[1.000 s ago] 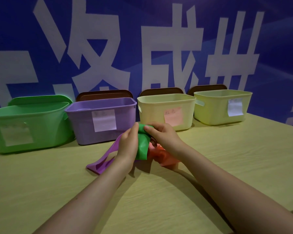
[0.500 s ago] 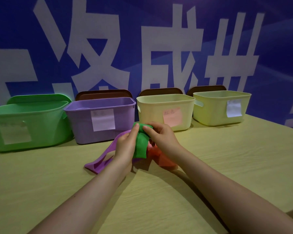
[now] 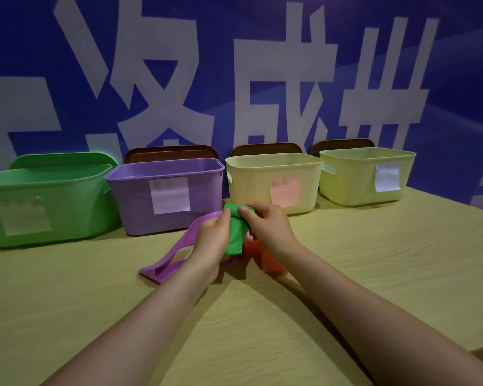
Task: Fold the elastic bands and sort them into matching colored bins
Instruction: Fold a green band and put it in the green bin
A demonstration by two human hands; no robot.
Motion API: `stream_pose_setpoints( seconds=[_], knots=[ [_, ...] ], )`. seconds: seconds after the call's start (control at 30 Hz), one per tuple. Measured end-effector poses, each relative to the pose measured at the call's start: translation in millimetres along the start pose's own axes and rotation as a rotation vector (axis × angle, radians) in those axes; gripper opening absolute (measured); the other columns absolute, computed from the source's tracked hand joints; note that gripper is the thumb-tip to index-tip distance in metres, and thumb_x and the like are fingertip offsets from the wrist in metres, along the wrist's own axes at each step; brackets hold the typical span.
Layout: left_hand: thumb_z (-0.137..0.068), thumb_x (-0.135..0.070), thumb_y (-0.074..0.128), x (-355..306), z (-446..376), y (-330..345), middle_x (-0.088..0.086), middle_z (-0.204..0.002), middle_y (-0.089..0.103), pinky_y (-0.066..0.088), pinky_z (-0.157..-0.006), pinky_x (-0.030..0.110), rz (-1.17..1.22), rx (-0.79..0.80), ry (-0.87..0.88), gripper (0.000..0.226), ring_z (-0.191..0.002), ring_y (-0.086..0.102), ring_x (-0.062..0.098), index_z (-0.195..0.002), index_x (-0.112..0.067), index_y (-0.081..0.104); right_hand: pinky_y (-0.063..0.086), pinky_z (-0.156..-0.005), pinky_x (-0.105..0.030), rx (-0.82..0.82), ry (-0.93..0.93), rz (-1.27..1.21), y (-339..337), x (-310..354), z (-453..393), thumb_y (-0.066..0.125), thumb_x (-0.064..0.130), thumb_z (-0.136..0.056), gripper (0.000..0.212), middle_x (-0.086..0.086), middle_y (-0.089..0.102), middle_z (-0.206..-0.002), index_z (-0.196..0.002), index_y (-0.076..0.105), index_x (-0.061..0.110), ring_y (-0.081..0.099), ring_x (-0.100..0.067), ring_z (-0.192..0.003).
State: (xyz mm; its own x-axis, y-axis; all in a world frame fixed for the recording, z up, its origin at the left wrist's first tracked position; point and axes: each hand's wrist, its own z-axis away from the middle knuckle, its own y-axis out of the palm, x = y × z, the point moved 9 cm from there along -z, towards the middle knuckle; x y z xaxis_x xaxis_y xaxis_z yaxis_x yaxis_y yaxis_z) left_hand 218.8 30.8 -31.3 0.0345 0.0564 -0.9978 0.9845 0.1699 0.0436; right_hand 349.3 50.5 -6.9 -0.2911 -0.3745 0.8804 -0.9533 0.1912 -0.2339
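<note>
Fingers of both hands pinch green band, seemingly hiding orange band.

The left hand is covering the middle of the purple band, and the right hand is hiding most of the red band. The green bin is running off the left edge. Writing on the bins' paper labels is staying too faint to read, and the bins' walls are concealing their contents
</note>
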Motion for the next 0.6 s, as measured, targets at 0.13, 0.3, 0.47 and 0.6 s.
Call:
stream_pose_setpoints(
  seconds=[0.13, 0.3, 0.47, 0.6],
  knots=[
    [-0.101, -0.031, 0.042, 0, -3, 11, 0.005, -0.078, 0.056, 0.041, -0.055, 0.028, -0.091, -0.002, 0.009, 0.021, -0.07, 0.054, 0.021, -0.095, -0.015, 0.054, 0.052, -0.067, -0.028, -0.086, 0.09, -0.012, -15, -15, -9, 0.058, 0.021, -0.093, 0.023, -0.006, 0.069, -0.09, -0.107, 0.071, 0.008, 0.063, -0.016, -0.079],
    [-0.099, -0.032, 0.045, 5, 0, 22, 0.006, -0.072, 0.052, 0.036, -0.051, 0.025, -0.078, 0.024, -0.06, 0.022, -0.061, 0.05, 0.021, -0.088, -0.015, 0.054, 0.047, -0.067, -0.025, -0.126, -0.041, 0.162, -31, -5, -9, 0.057, 0.02, -0.094, 0.023, -0.007, 0.071, -0.091, -0.106, 0.071, 0.007, 0.063, -0.015, -0.081],
    [-0.096, -0.043, 0.05, 13, -3, 3, 0.002, -0.067, 0.051, 0.029, -0.035, 0.017, 0.137, 0.031, -0.175, 0.029, -0.053, 0.045, 0.014, -0.094, -0.015, 0.057, 0.049, -0.084, -0.019, 0.046, -0.514, 0.393, -1, 38, 13, 0.06, 0.015, -0.093, 0.024, -0.004, 0.071, -0.106, -0.115, 0.068, 0.01, 0.065, -0.013, -0.095],
    [-0.095, -0.043, 0.053, 22, -1, -5, 0.003, -0.066, 0.047, 0.025, -0.03, 0.014, 0.201, 0.062, -0.222, 0.033, -0.049, 0.039, 0.013, -0.103, -0.012, 0.056, 0.045, -0.081, -0.014, 0.229, -0.502, 0.387, 16, 37, 18, 0.058, 0.016, -0.094, 0.027, 0.005, 0.067, -0.102, -0.12, 0.066, 0.011, 0.058, 0.001, -0.089]
  ],
)
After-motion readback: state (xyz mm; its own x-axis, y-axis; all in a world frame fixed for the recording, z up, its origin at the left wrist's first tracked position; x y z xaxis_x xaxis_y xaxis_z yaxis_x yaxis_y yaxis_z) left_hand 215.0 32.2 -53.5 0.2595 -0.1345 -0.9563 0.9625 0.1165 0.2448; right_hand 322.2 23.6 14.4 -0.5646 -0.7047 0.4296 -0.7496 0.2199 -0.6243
